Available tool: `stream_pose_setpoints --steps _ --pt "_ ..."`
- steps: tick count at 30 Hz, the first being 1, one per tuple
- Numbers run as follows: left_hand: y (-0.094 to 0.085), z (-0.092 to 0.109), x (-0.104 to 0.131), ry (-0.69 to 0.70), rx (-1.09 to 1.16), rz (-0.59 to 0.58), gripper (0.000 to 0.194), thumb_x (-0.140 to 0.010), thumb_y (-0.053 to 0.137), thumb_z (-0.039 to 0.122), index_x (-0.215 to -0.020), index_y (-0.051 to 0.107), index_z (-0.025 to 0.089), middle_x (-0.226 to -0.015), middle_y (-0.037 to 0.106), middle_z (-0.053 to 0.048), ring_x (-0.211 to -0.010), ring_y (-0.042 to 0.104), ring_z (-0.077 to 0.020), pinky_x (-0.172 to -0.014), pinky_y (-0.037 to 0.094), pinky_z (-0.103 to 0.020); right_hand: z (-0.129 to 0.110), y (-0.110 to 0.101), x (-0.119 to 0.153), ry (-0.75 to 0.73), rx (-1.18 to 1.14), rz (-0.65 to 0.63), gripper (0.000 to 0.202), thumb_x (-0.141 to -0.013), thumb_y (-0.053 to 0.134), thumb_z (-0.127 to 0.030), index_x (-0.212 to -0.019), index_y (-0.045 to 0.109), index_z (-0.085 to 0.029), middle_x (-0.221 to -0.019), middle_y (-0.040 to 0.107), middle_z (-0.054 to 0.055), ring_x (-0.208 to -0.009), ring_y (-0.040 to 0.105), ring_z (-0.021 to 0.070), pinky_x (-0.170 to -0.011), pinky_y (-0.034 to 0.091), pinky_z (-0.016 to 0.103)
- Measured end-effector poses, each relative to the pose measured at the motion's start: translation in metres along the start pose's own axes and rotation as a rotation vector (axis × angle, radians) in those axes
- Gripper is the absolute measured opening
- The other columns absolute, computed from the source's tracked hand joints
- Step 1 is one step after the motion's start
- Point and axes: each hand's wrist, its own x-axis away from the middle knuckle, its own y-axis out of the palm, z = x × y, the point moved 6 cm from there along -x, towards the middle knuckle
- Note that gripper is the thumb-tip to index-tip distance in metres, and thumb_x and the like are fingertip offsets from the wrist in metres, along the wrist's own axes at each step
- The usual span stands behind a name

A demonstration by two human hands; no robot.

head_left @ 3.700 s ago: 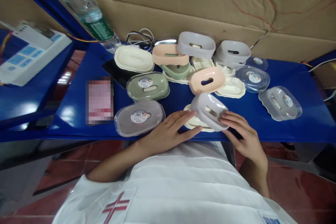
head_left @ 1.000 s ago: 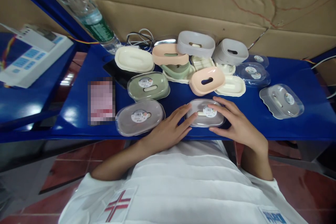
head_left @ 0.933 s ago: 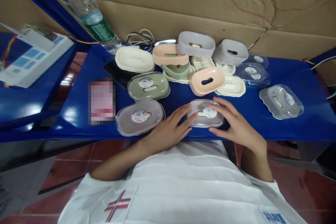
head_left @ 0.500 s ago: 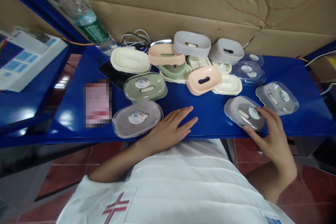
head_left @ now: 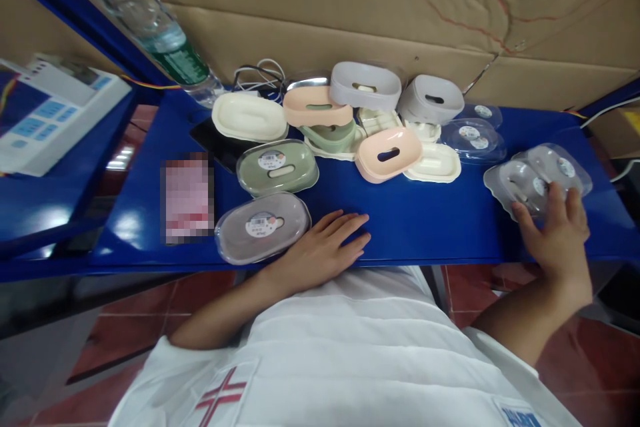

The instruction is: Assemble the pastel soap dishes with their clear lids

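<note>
The grip of the right hand [head_left: 557,227] has its thumb and fingers spread over the front of two clear-lidded dishes, the nearer grey dish [head_left: 515,180] and the farther grey dish [head_left: 565,165], though I can't tell whether it's clamped on either. Half a second ago those two stood apart, with one close to the desk's [head_left: 415,227] front edge; now they overlap from here at the right end. The left hand [head_left: 323,247] still rests open, fingers loosely parted, beside the lidded mauve dish [head_left: 285,210].
</note>
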Motion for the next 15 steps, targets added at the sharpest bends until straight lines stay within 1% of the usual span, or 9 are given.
stream_pose_setpoints --steps 1,2,3,5,7,10,12,13,15 --pt "0.0 0.0 0.0 0.001 0.003 -0.003 0.026 -0.109 0.063 0.024 -0.131 0.071 0.015 -0.149 0.066 -0.017 -0.135 0.067 -0.0305 -0.118 0.057 -0.053 -0.009 -0.001 -0.006 -0.026 0.015 0.016 0.106 -0.092 0.058 -0.085 -0.169 0.041 -0.015 -0.174 0.032 0.034 -0.162 0.033 0.0521 -0.122 0.033 0.075" --pt "0.0 0.0 0.0 0.001 0.004 -0.001 0.026 -0.109 0.063 0.024 -0.131 0.071 0.014 -0.149 0.066 -0.017 -0.135 0.067 -0.0303 -0.119 0.057 -0.052 -0.026 -0.004 -0.009 -0.098 0.008 0.035 0.102 -0.095 0.059 -0.081 -0.169 0.04 -0.014 -0.174 0.032 0.034 -0.162 0.033 0.05 -0.124 0.033 0.073" --pt "0.0 0.0 0.0 0.001 0.004 0.002 0.026 -0.109 0.063 0.023 -0.131 0.071 0.014 -0.148 0.066 -0.017 -0.136 0.067 -0.0302 -0.119 0.057 -0.052 -0.05 -0.007 -0.011 -0.208 -0.02 0.049 0.094 -0.099 0.059 -0.074 -0.169 0.04 -0.014 -0.174 0.034 0.032 -0.163 0.034 0.046 -0.126 0.034 0.068" --pt "-0.001 0.0 0.0 -0.002 0.0 0.015 0.027 -0.108 0.063 0.023 -0.132 0.071 0.014 -0.148 0.066 -0.017 -0.135 0.067 -0.0306 -0.118 0.058 -0.052 -0.108 -0.012 -0.006 -0.48 -0.119 0.04 0.074 -0.107 0.058 -0.059 -0.167 0.044 -0.018 -0.172 0.042 0.025 -0.161 0.041 0.0368 -0.129 0.036 0.057" --pt "-0.001 0.0 0.001 -0.005 -0.006 0.022 0.028 -0.108 0.064 0.024 -0.134 0.071 0.015 -0.148 0.066 -0.017 -0.133 0.068 -0.0307 -0.117 0.058 -0.052 -0.165 -0.011 0.004 -0.691 -0.176 -0.025 0.06 -0.111 0.055 -0.046 -0.165 0.047 -0.021 -0.17 0.047 0.02 -0.158 0.045 0.0342 -0.129 0.037 0.055" --pt "-0.001 0.0 0.001 -0.003 -0.007 0.019 0.03 -0.108 0.064 0.025 -0.136 0.069 0.016 -0.148 0.067 -0.016 -0.131 0.069 -0.0299 -0.117 0.058 -0.052 -0.234 0.0 0.021 -0.954 -0.189 -0.147 0.058 -0.112 0.052 -0.034 -0.168 0.041 -0.024 -0.168 0.051 0.017 -0.156 0.047 0.035 -0.128 0.038 0.058" --pt "0.0 0.0 0.001 -0.002 -0.006 0.018 0.03 -0.109 0.064 0.026 -0.137 0.069 0.016 -0.148 0.067 -0.016 -0.131 0.069 -0.03 -0.116 0.058 -0.051 -0.26 0.008 0.032 -1.09 -0.198 -0.194 0.06 -0.111 0.051 -0.029 -0.17 0.038 -0.024 -0.166 0.053 0.016 -0.156 0.048 0.0345 -0.128 0.038 0.059" --pt "0.0 0.0 0.001 -0.003 -0.007 0.019 0.031 -0.109 0.064 0.026 -0.137 0.069 0.016 -0.149 0.066 -0.016 -0.132 0.069 -0.0304 -0.116 0.059 -0.051 -0.268 0.011 0.036 -1.146 -0.216 -0.214 0.061 -0.111 0.051 -0.028 -0.171 0.036 -0.025 -0.167 0.052 0.016 -0.156 0.048 0.0337 -0.128 0.039 0.058" --pt "0.0 0.0 0.002 -0.009 -0.006 0.018 0.032 -0.109 0.063 0.026 -0.139 0.068 0.016 -0.15 0.065 -0.016 -0.133 0.068 -0.0313 -0.115 0.059 -0.051 -0.273 0.013 0.041 -1.209 -0.271 -0.232 0.062 -0.112 0.05 -0.029 -0.171 0.035 -0.025 -0.171 0.046 0.016 -0.16 0.044 0.0323 -0.128 0.04 0.055"
